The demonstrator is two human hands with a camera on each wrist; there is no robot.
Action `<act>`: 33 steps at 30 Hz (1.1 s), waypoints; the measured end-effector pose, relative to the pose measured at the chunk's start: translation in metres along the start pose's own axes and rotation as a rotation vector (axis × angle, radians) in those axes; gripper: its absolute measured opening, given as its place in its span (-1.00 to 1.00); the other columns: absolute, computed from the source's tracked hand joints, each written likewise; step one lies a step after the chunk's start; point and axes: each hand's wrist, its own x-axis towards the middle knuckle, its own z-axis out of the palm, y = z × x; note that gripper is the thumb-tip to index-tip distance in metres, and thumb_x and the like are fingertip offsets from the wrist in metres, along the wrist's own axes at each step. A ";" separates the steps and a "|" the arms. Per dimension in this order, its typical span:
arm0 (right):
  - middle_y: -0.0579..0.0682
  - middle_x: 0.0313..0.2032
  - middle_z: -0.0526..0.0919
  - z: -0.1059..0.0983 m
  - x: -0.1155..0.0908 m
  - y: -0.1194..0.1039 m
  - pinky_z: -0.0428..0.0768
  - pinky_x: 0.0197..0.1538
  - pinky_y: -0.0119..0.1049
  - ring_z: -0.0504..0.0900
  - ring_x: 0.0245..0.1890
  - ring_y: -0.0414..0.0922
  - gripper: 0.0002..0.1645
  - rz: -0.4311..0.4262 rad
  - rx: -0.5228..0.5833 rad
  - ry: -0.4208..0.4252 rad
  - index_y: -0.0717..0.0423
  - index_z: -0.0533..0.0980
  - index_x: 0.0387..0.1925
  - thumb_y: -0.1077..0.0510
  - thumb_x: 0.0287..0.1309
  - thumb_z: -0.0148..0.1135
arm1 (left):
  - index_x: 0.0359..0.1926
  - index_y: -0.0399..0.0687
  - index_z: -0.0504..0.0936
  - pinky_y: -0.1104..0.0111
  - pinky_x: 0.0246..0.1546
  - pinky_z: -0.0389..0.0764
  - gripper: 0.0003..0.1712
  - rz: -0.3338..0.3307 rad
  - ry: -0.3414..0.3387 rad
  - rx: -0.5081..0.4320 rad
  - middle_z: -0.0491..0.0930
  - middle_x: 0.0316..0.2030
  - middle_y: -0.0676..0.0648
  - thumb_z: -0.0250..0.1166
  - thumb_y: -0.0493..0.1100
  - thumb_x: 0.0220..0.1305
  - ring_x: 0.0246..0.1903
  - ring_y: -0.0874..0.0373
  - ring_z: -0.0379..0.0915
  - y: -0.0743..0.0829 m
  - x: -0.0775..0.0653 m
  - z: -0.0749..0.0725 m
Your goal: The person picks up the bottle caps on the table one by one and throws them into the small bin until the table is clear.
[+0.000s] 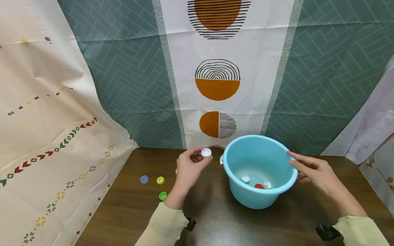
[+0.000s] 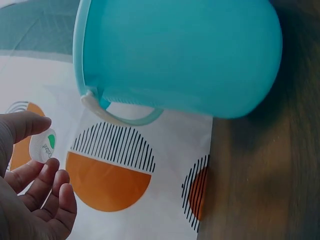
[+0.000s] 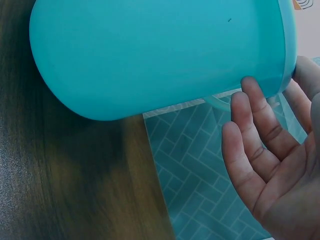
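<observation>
pinches a small round white plastic bottle cap between the thumb and fingertips of the left hand, raised above the brown wood-grain table and just left of a round light-blue plastic bucket, apart from it; holds the cap by its edge, probably to leave both faces free and make letting go simple; bends the other left fingers loosely, clear of the cap;

grips the right side of the bucket rim with the right hand, thumb and forefinger at the lip, remaining fingers nearly straight and slightly spread beside the outer wall; presumably steadies the bucket this way, with the mouth left clear; cannot tell how firmly;

as for the held cap, looks hollow from above, open side turned up; shows a flat printed top in the left wrist view, with a green mark and dark lettering too small to read;

inside the bucket, near one another, a second white round plastic cap, a red round plastic cap and a pale round plastic cap; on the table, left of the bucket and well apart from it, a blue-violet round plastic cap, a yellow round plastic cap and a bright green round plastic cap, perhaps laid there for easy reach
</observation>
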 end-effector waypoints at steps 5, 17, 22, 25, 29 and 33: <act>0.11 -0.01 0.62 0.001 0.000 0.001 0.68 -0.29 -0.17 0.72 -0.31 -0.07 -0.32 0.000 -0.001 0.004 0.05 0.37 0.37 -0.15 0.33 0.17 | -0.18 -0.06 0.73 0.25 -0.25 0.61 -0.69 0.019 -0.017 -0.041 0.65 -0.34 -0.03 0.53 -0.09 0.03 -0.27 -0.07 0.56 0.004 0.002 0.005; 0.15 0.06 0.57 0.001 -0.001 0.001 0.68 -0.28 -0.16 0.72 -0.30 -0.08 -0.32 0.004 -0.006 0.002 0.05 0.36 0.37 -0.15 0.34 0.16 | -0.11 -0.28 0.69 0.17 -0.26 0.61 -0.67 0.041 -0.065 -0.103 0.66 -0.27 -0.21 0.48 -0.26 0.07 -0.25 -0.17 0.57 0.028 0.002 0.018; 0.12 0.07 0.57 0.001 -0.001 0.002 0.68 -0.28 -0.15 0.72 -0.29 -0.08 -0.32 0.004 -0.002 0.000 0.04 0.36 0.37 -0.15 0.34 0.16 | -0.13 -0.12 0.72 0.31 -0.31 0.62 -0.67 0.055 -0.063 -0.098 0.66 -0.29 -0.04 0.51 -0.13 0.06 -0.28 0.04 0.56 0.021 0.004 0.027; 0.05 0.06 0.57 0.001 -0.001 0.002 0.67 -0.28 -0.16 0.71 -0.27 -0.12 -0.33 0.000 -0.009 0.003 0.03 0.37 0.37 -0.15 0.33 0.16 | -0.14 -0.07 0.72 0.32 -0.34 0.62 -0.68 0.055 -0.069 -0.098 0.66 -0.31 0.00 0.51 -0.10 0.06 -0.32 0.10 0.56 0.024 0.004 0.030; 0.08 0.15 0.51 0.001 -0.001 0.003 0.67 -0.27 -0.16 0.67 -0.21 -0.24 -0.34 -0.004 -0.024 0.004 0.01 0.38 0.36 -0.16 0.33 0.16 | -0.15 -0.04 0.72 0.33 -0.40 0.63 -0.69 0.050 -0.077 -0.096 0.65 -0.34 0.03 0.51 -0.11 0.06 -0.35 0.14 0.57 0.028 0.003 0.032; 0.20 0.25 0.43 0.001 -0.001 0.003 0.67 -0.25 -0.15 0.65 -0.17 -0.31 -0.34 -0.003 -0.027 0.002 0.00 0.38 0.37 -0.17 0.34 0.15 | -0.12 -0.09 0.72 0.34 -0.40 0.61 -0.67 0.061 -0.085 -0.100 0.66 -0.33 -0.03 0.51 -0.15 0.06 -0.34 0.10 0.57 0.030 0.002 0.036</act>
